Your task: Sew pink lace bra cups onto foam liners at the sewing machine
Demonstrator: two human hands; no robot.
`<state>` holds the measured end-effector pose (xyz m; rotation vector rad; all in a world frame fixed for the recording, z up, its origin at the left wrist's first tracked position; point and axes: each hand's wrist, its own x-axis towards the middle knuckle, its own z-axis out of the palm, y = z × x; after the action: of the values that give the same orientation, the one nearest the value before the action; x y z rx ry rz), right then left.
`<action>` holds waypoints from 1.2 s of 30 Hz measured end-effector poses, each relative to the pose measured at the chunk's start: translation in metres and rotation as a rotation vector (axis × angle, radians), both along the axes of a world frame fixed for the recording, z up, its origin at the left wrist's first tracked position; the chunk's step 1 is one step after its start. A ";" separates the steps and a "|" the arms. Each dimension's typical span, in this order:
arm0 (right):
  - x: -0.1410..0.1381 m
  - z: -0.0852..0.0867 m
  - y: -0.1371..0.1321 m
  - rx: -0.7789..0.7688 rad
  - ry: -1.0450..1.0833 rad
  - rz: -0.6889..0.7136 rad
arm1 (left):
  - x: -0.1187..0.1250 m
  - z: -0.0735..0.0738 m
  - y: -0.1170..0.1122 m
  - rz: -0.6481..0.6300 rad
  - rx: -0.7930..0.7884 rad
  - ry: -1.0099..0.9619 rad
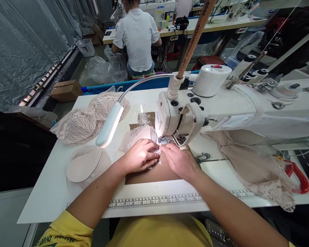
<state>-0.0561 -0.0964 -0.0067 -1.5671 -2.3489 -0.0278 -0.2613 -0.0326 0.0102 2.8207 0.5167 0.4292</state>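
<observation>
Under the head of a white sewing machine [167,116], a pale pink lace bra cup [139,134] lies close to the presser foot [164,140]. My left hand [140,157] rests on the cup's near edge, fingers bent and gripping the lace. From the other side my right hand [179,161] pinches the same edge just before the foot, its fingertips almost meeting the left ones. The needle point and the exact spot of the grip are hidden. Beneath both hands is a brown plate [144,177] on the table.
Lace cups [78,125] are piled at the left, with smooth beige cup pads [83,164] nearer me. A bendable lamp [110,127] hangs over the table. At right lie beige lace fabric [243,157] and red-handled scissors [302,178]. A co-worker [137,37] sits ahead.
</observation>
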 end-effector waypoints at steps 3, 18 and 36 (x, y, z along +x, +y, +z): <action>0.000 0.002 -0.002 -0.005 0.025 0.074 | 0.000 -0.001 0.000 -0.009 -0.016 -0.018; -0.009 0.002 0.002 -0.025 -0.098 -0.049 | -0.001 -0.008 0.009 0.149 0.022 -0.090; 0.002 -0.006 0.003 0.004 0.040 0.039 | -0.010 -0.020 0.030 0.508 0.083 -0.097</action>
<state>-0.0541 -0.0936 -0.0128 -1.5059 -2.3461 0.0079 -0.2718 -0.0024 -0.0099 2.7012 1.2236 0.6889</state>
